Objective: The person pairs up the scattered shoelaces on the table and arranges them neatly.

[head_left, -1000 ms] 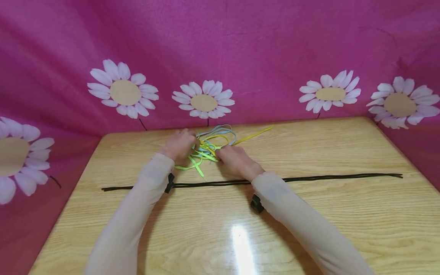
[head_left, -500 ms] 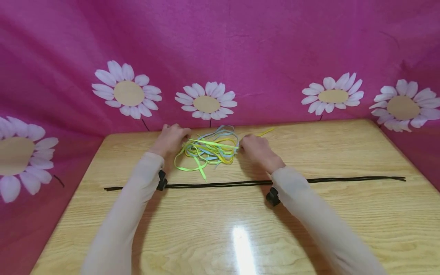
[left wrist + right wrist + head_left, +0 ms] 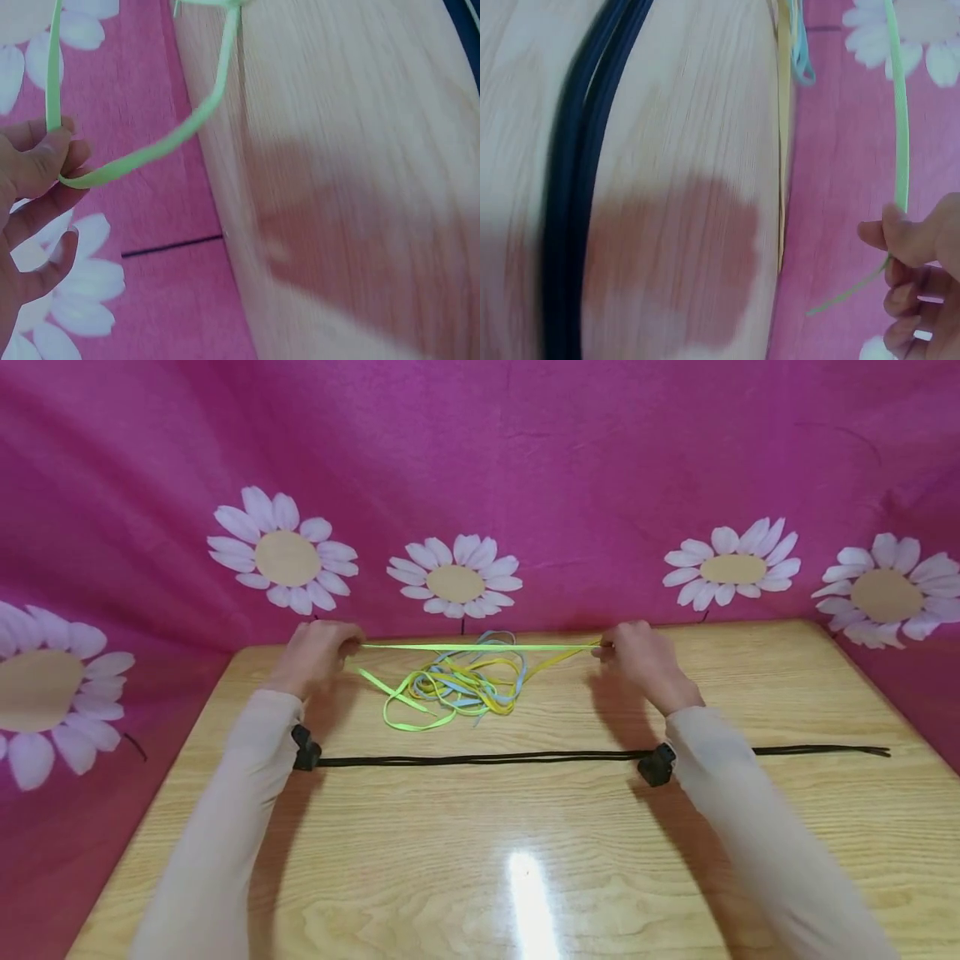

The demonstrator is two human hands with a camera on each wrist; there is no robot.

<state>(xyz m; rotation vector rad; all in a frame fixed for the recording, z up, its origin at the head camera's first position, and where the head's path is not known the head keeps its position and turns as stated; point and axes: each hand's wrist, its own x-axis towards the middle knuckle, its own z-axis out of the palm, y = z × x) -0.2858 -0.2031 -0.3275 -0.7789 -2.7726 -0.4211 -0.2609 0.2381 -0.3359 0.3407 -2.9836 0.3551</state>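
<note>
A flat neon-green shoelace (image 3: pixel 480 647) is stretched taut between both hands above the table. My left hand (image 3: pixel 315 647) pinches it between thumb and fingers; in the left wrist view the rest of the green shoelace (image 3: pixel 161 146) sags from those fingers back toward the table. With thumb and fingertips my right hand (image 3: pixel 641 656) pinches the other part, and a short free end (image 3: pixel 847 292) hangs below the grip in the right wrist view. Between and below the hands lies a tangle of yellow (image 3: pixel 495 700) and light-blue shoelaces (image 3: pixel 519 672), with green loops among them.
Doubled black laces (image 3: pixel 480 760) lie straight across the wooden table (image 3: pixel 420 860), nearer than the tangle. A yellow lace end stretches from the pile toward the right hand. Behind the table's far edge hangs a magenta cloth (image 3: pixel 585 468) printed with white daisies.
Both hands have moved apart and upward from the pile, drawing a length of green shoelace out between them. The green loop on the left of the pile has shifted; the black laces stay put.
</note>
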